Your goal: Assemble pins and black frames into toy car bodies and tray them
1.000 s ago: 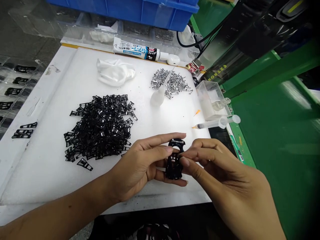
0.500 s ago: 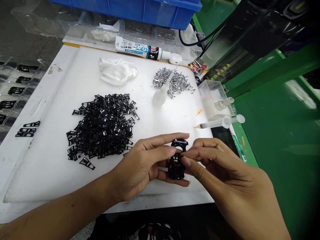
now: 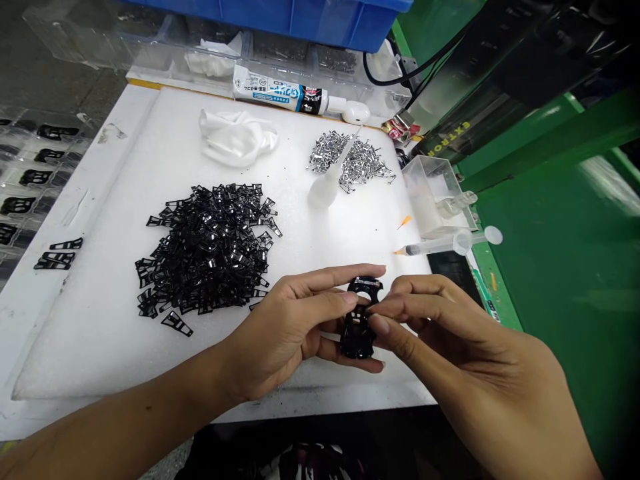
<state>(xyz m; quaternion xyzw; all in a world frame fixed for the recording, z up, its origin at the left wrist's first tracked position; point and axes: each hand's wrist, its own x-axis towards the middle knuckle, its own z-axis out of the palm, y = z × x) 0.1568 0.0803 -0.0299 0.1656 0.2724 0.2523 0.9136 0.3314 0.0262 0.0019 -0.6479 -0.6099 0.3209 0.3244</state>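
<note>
My left hand [image 3: 310, 313] holds a glossy black model car body [image 3: 358, 340] by its ends and side, the thumb resting on its middle. Openings in the shell show between the fingers. At the car body's right side my right hand [image 3: 440, 333] is closed in a pinch, thumb and forefinger touching the shell. Whatever lies between those fingertips is too small and hidden to make out. Left of the hands is a heap of small black frame-like plastic parts [image 3: 210, 253], with one loose frame [image 3: 177, 324] at its lower edge.
A white dropper bulb [image 3: 324, 190] leans by a pile of small chrome parts [image 3: 360, 160]. To the right lie an orange needle tip [image 3: 405, 221], a syringe [image 3: 440, 244] and a clear box [image 3: 433, 200]. Crumpled white cloth [image 3: 237, 139] and a glue tube [image 3: 280, 92] are at the back.
The whole view has shifted slightly, so things appear a little further right. Both hands keep nearly the same grip on the car body.
</note>
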